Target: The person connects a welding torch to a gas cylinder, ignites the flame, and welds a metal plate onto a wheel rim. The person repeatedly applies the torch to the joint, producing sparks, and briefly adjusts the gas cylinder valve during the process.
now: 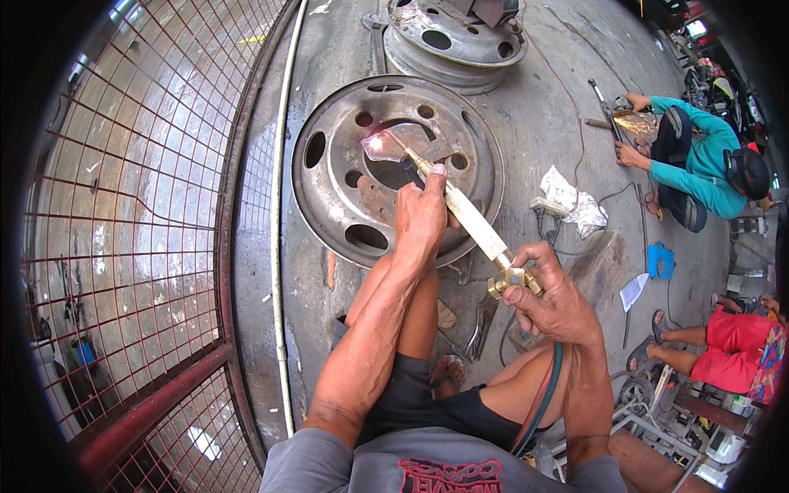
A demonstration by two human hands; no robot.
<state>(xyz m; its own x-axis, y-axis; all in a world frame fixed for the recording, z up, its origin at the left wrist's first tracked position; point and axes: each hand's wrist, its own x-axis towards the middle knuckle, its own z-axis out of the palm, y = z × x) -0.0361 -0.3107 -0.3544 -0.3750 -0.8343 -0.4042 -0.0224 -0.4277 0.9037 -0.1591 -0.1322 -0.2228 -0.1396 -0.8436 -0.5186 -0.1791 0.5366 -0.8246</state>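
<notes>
Torch (477,223) of yellow brass, long and straight, with a smooth, flat-sided grip in the middle and round, lumpy knobs at the near end. Thin and pointy at the far end, with a white-pink glow (378,142) at the tip, by the far left edge of the wheel's middle hole. Exact metal under the glow hard to tell.

Wheel (329,197) of grey steel, round like a big dish, brown with rust in spots, with oval holes near the rim and small round holes nearer the middle. Flat on the floor (542,123), with the torch slanted in over its near right edge.

Left hand (422,215) wrapped snug around the front of the grip, knuckles up, thumb toward the tip. Arm stretched forward, over the wheel's near edge.

Right hand (552,297) pinching the knobs between thumb and fingers, wrist bent in to the left, elbow low.

Hoses (549,394), red and green, soft and bendy, along the right thigh.

Just past the wheel's far edge, another wheel (440,72), also steel. Along the floor's left side, a fence (226,205) of thin red-brown bars in squares, and a smooth white pipe (276,246). Toward the floor's right side, a crumpled white cloth (567,197) and a worker (711,181) in teal sleeves, near orange sparks (637,125).
</notes>
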